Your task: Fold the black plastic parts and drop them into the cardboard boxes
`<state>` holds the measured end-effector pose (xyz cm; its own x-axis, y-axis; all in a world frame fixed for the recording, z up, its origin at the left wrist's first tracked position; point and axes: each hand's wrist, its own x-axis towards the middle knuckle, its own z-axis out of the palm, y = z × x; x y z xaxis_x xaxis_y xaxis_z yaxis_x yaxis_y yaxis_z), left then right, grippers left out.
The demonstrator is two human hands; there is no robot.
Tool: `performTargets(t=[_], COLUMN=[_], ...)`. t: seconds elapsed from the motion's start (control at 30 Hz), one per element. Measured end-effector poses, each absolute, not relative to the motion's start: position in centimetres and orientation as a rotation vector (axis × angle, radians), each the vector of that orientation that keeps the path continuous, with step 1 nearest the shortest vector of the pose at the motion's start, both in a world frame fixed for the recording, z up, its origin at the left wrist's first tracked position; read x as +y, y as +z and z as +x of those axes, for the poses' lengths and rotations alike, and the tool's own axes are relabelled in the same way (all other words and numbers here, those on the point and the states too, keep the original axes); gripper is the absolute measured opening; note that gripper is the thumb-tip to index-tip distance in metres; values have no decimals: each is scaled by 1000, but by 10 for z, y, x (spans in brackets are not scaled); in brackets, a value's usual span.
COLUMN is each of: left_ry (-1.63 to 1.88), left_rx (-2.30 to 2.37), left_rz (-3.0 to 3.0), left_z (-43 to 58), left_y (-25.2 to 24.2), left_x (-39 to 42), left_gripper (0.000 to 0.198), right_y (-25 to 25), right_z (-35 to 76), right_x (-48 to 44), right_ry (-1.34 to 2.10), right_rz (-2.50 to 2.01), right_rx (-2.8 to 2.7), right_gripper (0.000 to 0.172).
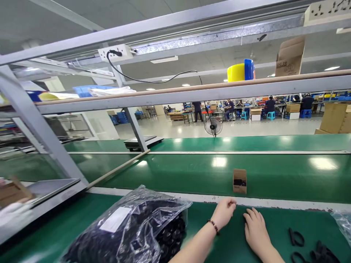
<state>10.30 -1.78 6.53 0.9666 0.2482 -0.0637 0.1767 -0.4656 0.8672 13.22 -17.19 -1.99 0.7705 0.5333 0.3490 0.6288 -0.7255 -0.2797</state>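
My left hand [223, 212], with a bead bracelet at the wrist, rests at the far edge of the green worktop [219, 237], its fingers curled under; whatever is in them is hidden. Just right of it, my right hand [256, 228] lies flat on the worktop with fingers stretched out and holds nothing. A small open cardboard box [239, 180] with black parts inside stands on the green conveyor belt [287, 175] just beyond my hands. A clear plastic bag of black ring parts [131, 230] lies to the left. Loose black rings [296, 237] lie to the right.
A grey metal frame [41, 138] rises at the left with an upper rail across the view. A scale [142, 141], a wooden rod [117, 168] and a small fan [213, 126] stand beyond. Another plastic bag [342, 223] sits at the right edge. People work far behind.
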Motion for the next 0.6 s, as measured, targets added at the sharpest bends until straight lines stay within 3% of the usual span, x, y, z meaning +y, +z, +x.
performTargets(t=[0.2,0.43,0.6], left_ry=[-109,-47,-190], left_rx=[164,-28,-374], left_rz=[2279,2487,2236], left_z=[8,-9,-12], left_y=[44,39,22], left_x=[-26,-39,-50], left_gripper=[14,3,16], right_y=[-30,-37,-35], right_z=[137,139,139], right_x=[-179,-190,-193], right_ry=[-309,-343,-365], right_rz=[-2583,-2516,-2471], right_rx=[-914,-950,-959], right_gripper=[39,37,36])
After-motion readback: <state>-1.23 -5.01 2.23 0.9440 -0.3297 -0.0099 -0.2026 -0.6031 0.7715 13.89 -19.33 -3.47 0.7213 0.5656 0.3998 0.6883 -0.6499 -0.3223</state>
